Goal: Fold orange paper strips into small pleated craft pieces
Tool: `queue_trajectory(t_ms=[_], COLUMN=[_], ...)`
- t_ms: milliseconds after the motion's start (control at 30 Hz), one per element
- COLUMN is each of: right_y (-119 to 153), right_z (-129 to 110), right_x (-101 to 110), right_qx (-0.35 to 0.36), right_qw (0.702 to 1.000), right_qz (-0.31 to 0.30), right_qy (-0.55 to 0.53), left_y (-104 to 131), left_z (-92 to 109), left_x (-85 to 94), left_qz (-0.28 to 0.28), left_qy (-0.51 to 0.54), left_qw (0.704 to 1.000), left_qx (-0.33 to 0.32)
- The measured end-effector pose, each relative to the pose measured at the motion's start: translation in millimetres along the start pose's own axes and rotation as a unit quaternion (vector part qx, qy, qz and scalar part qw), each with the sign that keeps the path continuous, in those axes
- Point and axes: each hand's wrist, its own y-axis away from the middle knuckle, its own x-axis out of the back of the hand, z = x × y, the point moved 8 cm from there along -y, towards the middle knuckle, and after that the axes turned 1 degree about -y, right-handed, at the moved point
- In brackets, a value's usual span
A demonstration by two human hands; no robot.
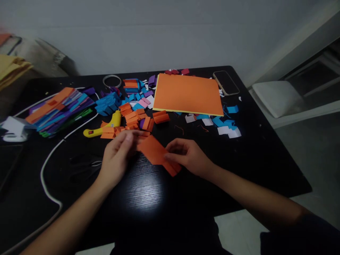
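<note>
A creased piece of orange paper [154, 150] is held above the black table between my two hands. My right hand [192, 157] pinches its near right end with thumb and fingers, where the paper bends down in a fold. At the opposite end, my left hand [115, 154] has its thumb and fingers closed on the paper's far left part; the fingertips are partly hidden. Just beyond my left hand lie several small folded orange paper pieces [132, 117]. A yellow hot glue gun [115, 122] rests among them, its nozzle hidden.
A large orange sheet [188, 94] lies at the back, with a phone [226, 83] to its right. Blue folded pieces [107, 103], a tape roll [112, 81] and stacked coloured strips [63, 109] sit leftward. Dark-handled scissors [86, 163] and a white cable [44, 170] lie left of my arm.
</note>
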Motion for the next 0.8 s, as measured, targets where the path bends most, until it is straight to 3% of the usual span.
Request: queue_trajectory(t_ms=[100, 167, 267, 400, 667, 800], right_y=[-1, 0, 2, 6, 7, 4], right_z=[1, -1, -10, -20, -13, -18], right_x=[3, 3, 1, -6, -4, 9], right_qx=[0.005, 0.016, 0.045, 0.076, 0.029, 0.058], right_qw=[0.997, 0.993, 0.997, 0.997, 0.998, 0.997], right_qz=[0.020, 0.028, 0.023, 0.004, 0.014, 0.056], right_qy=[-0.078, -0.111, -0.062, 0.031, -0.044, 0.008], left_y=[1, 5, 15, 23, 19, 12], left_z=[-1, -2, -4, -2, 0, -1], left_x=[-6.7, -15.2, -30.6, -39.7, -32.2, -25.4], left_qz=[-0.035, -0.062, -0.098, -0.089, -0.072, -0.073], left_qy=[0.071, 0.035, -0.081, -0.148, -0.160, -0.173], left_qw=[0.997, 0.997, 0.991, 0.983, 0.983, 0.982], left_qx=[-0.006, -0.012, -0.035, -0.068, -0.048, -0.024])
